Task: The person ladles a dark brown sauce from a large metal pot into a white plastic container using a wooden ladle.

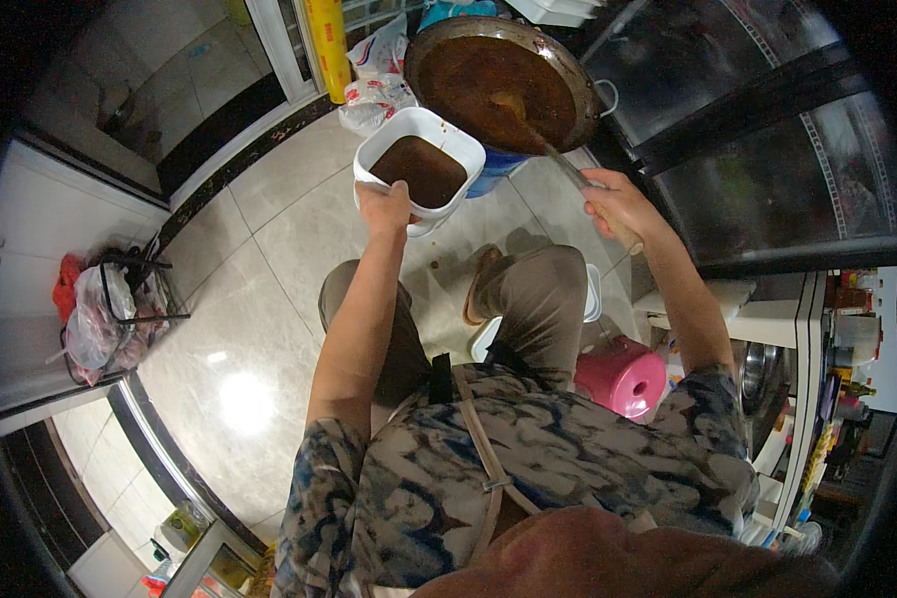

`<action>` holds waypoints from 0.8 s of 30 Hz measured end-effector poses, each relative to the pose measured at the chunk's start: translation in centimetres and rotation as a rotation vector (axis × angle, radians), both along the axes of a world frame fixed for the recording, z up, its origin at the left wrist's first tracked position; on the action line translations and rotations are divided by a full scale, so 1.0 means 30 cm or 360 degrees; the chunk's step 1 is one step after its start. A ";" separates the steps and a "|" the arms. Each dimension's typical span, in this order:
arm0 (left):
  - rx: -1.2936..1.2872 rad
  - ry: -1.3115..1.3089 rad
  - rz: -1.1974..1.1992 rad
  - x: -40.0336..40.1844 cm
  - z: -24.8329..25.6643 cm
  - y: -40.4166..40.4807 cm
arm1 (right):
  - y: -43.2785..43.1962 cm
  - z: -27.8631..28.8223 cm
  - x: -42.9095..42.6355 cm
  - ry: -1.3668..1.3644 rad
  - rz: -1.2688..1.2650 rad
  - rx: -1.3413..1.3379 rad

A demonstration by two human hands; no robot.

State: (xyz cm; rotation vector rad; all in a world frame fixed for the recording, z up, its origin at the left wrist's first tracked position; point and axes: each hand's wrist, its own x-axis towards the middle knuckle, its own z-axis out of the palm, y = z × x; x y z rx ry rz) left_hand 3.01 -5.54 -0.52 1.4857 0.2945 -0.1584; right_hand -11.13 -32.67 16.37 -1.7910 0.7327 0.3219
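Observation:
My left hand (389, 208) grips the near rim of a white plastic tub (460, 143), its thumb over the edge. Dark brown sauce (418, 172) fills part of the tub. My right hand (619, 203) is closed around the wooden handle of a ladle (568, 168); the ladle's head lies in the brown liquid of a large wok (594, 123), mostly hidden. The wok rests over a blue bucket (493, 172), and the tub is beside its lower left rim.
Plastic bags (374, 105) lie left of the wok. A pink plastic stool (620, 376) stands by my right leg. Glass-fronted black cabinet doors (777, 172) are at the right. A wire rack (138, 299) with bags stands at the far left.

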 end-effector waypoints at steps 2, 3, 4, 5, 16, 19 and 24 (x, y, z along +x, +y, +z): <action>0.0009 0.0049 -0.0014 -0.008 0.020 -0.007 | 0.014 -0.009 0.013 -0.0089 -0.0377 0.0337; 0.0017 0.0071 -0.0013 -0.009 0.026 -0.003 | 0.018 -0.013 0.020 -0.0134 -0.0557 0.0508; 0.0023 0.0056 -0.0011 -0.006 0.022 -0.002 | 0.005 -0.028 0.015 -0.0138 -0.0606 0.0722; 0.0030 0.0041 -0.0010 -0.002 0.017 -0.003 | -0.021 -0.051 0.003 -0.0143 -0.0654 0.0936; 0.0044 0.0021 -0.0040 0.007 -0.016 -0.002 | 0.025 0.040 -0.112 -0.0309 -0.0637 0.0058; 0.0035 0.0083 -0.0046 -0.005 0.027 -0.007 | 0.025 0.137 -0.157 -0.0415 -0.0823 0.1090; 0.0263 -0.0009 -0.0006 0.050 -0.138 0.015 | 0.084 0.239 -0.216 -0.0474 -0.0272 0.1559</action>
